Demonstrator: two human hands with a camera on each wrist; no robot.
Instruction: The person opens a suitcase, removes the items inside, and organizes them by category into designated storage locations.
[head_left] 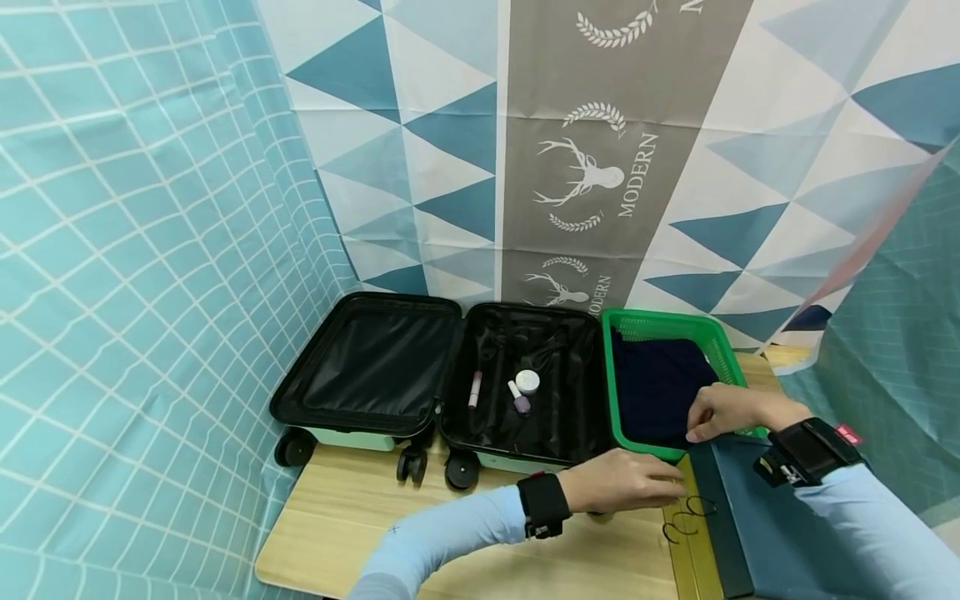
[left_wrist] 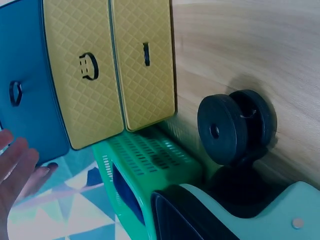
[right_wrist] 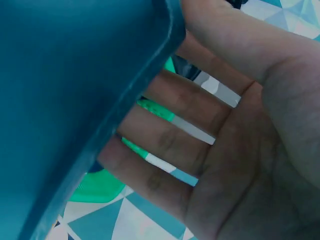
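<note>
A drawer box (head_left: 780, 525) with a dark blue top and quilted gold drawer fronts (left_wrist: 82, 95) stands at the right of the table. Black ring pulls hang on its fronts. My right hand (head_left: 723, 410) pinches the far corner of the blue lid (right_wrist: 95, 85), thumb at the corner and fingers reaching behind the edge. Beside the box's front, my left hand (head_left: 626, 481) hovers with loosely extended fingers and holds nothing. In the left wrist view its fingers (left_wrist: 17, 165) show near the blue front strip.
A green basket (head_left: 611, 392) with dark navy cloth (head_left: 660, 387) stands behind the box. Left of it lies an open suitcase (head_left: 367, 296) holding a white round jar (head_left: 527, 382), a nail polish bottle (head_left: 521, 403) and a pink lip gloss tube (head_left: 475, 390). Suitcase wheels (head_left: 461, 471) jut forward.
</note>
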